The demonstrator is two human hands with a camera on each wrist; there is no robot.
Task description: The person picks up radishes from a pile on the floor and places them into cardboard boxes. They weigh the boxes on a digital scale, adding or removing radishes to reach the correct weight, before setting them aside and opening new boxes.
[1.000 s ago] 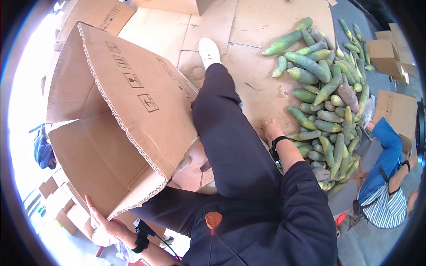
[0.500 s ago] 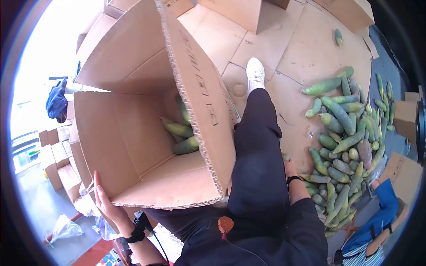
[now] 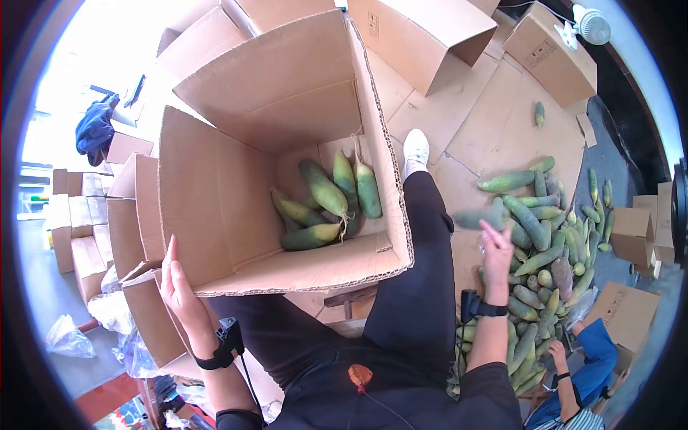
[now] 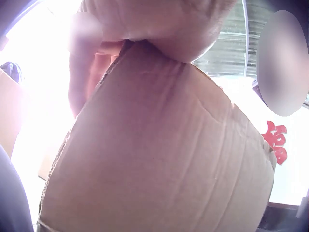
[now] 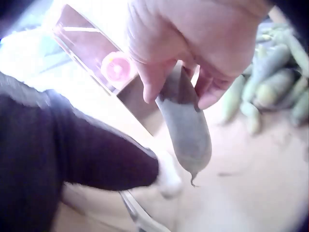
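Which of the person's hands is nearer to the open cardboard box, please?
Left. The left hand rests on the box wall; the right hand holds a green vegetable beyond the leg.

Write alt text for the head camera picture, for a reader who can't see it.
From above, a person's right hand holds a long green vegetable over a pile of them on the floor. Their left hand rests flat against an open cardboard box with several vegetables inside.
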